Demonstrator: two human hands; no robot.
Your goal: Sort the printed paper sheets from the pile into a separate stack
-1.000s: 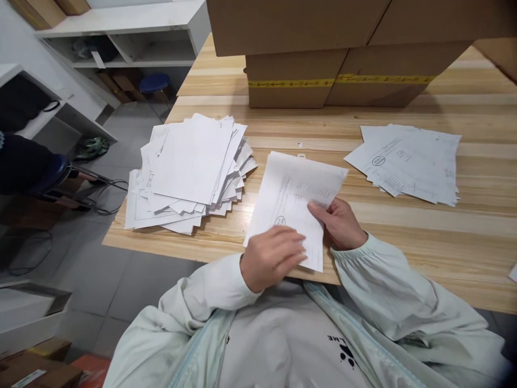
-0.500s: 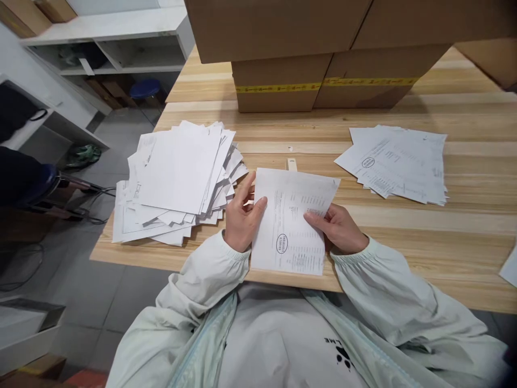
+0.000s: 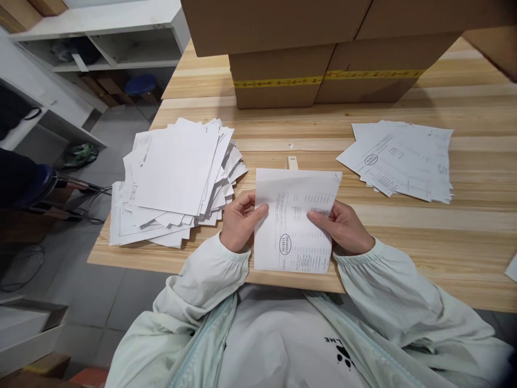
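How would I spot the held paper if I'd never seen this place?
Start at the wooden table, along its near edge. Between the thick left pile and the smaller right pile, the left hand and right hand grip the printed paper by its sides. Unlike those piles, it is in hand.

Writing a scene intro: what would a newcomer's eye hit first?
Likely the stacked brown cardboard boxes with yellow tape, far across the pale wooden table. Then the white printed paper in the fingers of the left hand and right hand, at the near edge, and the messy white paper pile to its left.
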